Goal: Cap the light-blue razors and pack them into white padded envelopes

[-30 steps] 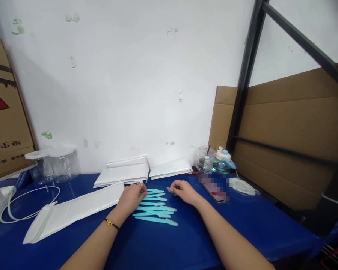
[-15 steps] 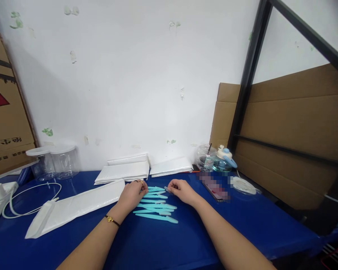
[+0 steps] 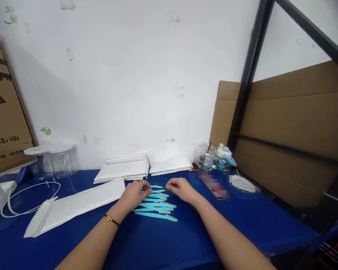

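Observation:
Several turquoise eyebrow razors lie in a loose column on the blue table, handles to the left and pale blade ends to the right. My left hand rests over the handle ends at the upper part of the column. Its thumb and fingers close at the handle of one razor, whose left end they hide. Just right of the blade ends, my right hand hovers with curled fingers pressed together, and nothing shows in them. One more razor lies at the far end, between the hands.
A long white padded mailer lies to the left, with folded white mailers behind it. Clear jars and a white cable are at the left. A phone, a plastic cup and a bottle stand right.
My right fingers have come away from the pale tip of a razor. My left hand has shifted slightly right, and the upper razors lie a little differently. The view has turned slightly.

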{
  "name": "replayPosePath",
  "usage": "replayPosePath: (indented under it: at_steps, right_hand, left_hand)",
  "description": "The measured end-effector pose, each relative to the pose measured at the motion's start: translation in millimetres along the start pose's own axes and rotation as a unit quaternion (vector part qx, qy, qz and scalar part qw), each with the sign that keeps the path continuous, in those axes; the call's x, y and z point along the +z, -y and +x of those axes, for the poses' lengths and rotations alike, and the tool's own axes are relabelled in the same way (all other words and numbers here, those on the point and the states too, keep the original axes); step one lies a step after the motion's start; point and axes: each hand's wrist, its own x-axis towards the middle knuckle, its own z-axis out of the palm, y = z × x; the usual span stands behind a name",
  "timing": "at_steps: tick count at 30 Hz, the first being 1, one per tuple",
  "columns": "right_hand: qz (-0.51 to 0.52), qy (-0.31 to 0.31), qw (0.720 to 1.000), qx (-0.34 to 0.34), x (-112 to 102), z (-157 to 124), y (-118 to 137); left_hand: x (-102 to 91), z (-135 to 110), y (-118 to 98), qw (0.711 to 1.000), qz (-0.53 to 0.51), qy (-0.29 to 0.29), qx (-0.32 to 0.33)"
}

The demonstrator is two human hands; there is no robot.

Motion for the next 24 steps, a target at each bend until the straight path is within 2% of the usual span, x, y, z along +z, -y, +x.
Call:
replayPosePath:
  at_steps: [3,5,9,14,24]
  right_hand:
    - [-0.046,-0.085,0.995,0.033,-15.4,3.7,-20.6]
    - [-0.071,-0.102,0.991,0.053,-22.1,4.5,-33.7]
    - [-0.108,-0.078,0.989,0.068,-20.4,3.7,-43.8]
    - [-0.123,-0.053,0.988,0.079,-7.4,6.1,-35.2]
    - [-0.021,0.003,0.998,0.064,6.9,6.7,-22.3]
  left_hand:
    - [3.9,2.9,12.7,0.999,0.005,-0.034,0.006]
    - [8.2,5.2,20.7,0.999,0.022,-0.034,0.011]
    - [15.0,8.2,27.1,0.999,0.049,-0.018,-0.008]
    - [15.1,9.3,23.9,0.999,0.035,-0.011,-0.040]
    - [18.6,11.5,24.4,0.999,-0.010,-0.003,-0.048]
